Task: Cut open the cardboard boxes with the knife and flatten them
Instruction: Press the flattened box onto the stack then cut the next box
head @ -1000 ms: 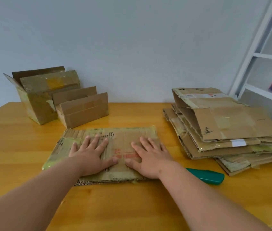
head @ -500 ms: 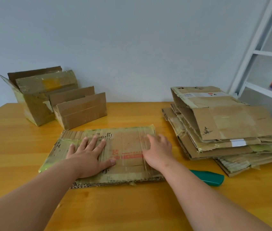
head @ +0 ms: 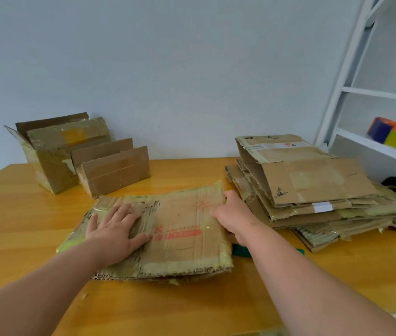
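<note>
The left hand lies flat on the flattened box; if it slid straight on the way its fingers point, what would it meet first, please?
Likely the smaller brown box standing beyond the flattened box; the left hand points toward it, though depth is uncertain.

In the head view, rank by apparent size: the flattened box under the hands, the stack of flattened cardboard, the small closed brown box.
1-2. Flattened taped cardboard box and stack of flattened cardboard: look alike, box nearer the camera, unsure.
3. Small closed brown cardboard box.
</note>
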